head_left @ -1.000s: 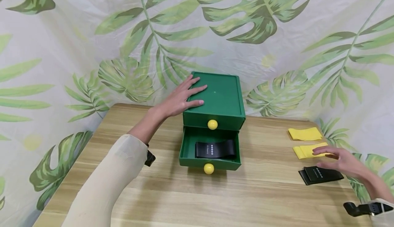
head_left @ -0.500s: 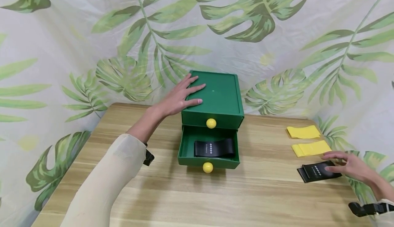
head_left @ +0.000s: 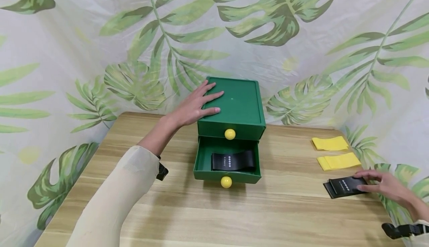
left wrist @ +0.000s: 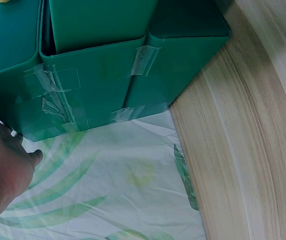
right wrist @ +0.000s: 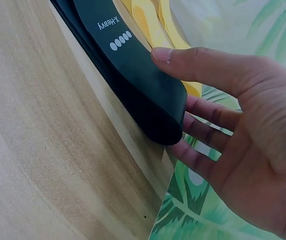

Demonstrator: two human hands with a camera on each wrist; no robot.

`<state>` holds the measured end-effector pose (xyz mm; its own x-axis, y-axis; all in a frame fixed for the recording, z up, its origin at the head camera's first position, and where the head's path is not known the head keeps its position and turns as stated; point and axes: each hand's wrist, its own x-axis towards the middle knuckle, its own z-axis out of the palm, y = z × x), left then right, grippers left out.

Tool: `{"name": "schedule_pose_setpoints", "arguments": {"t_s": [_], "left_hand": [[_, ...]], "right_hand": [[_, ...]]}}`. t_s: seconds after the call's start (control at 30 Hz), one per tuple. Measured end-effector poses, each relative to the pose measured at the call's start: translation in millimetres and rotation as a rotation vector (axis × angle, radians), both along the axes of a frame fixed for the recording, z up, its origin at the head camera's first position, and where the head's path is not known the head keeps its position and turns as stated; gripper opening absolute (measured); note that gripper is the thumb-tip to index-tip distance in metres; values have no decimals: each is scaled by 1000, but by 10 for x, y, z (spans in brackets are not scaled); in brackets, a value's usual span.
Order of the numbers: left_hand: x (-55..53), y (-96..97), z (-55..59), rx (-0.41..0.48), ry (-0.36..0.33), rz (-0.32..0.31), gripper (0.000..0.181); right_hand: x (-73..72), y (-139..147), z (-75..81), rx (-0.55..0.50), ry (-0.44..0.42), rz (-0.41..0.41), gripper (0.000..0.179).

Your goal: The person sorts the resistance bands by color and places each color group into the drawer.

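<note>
In the head view my left hand (head_left: 191, 107) lies with spread fingers on the top left of a small green drawer cabinet (head_left: 236, 101). Its lower drawer (head_left: 204, 161) is pulled out, and a folded black resistance band (head_left: 232, 161) lies inside. To the right, my right hand (head_left: 390, 187) pinches the near end of another folded black resistance band (head_left: 345, 187) lying on the table. The right wrist view shows the thumb on top of this band (right wrist: 132, 65), marked X-Heavy, and the fingers at its far side and under the end.
Two folded yellow bands, one farther (head_left: 330, 143) and one nearer (head_left: 338, 161), lie behind the black one near the table's right edge. Above the pulled-out drawer, the upper drawer with a yellow knob (head_left: 229, 134) is closed. A leaf-patterned cloth (head_left: 187, 23) hangs behind the wooden table (head_left: 285, 217).
My right hand has come down from over the nearer yellow band to the right end of the black band and taken hold of it. The left hand stays on the cabinet.
</note>
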<state>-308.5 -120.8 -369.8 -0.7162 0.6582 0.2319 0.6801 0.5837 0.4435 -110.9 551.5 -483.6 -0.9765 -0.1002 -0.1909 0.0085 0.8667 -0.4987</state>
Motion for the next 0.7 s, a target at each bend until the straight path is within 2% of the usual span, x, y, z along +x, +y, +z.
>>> {"name": "schedule_pose_setpoints", "arguments": {"t_s": [0.4,0.57,0.7], "left_hand": [[20,-7,12,-4,-9,2,68],[14,-11,1,-6,-7,3,69],[8,-16,1,-6,-4,0,71]], "right_hand": [[69,-63,-9,-56,-87,-86,56],[62,-75,0,-68,-79,-91,56],[68,-104,27,-45,-30,-63,53]]}}
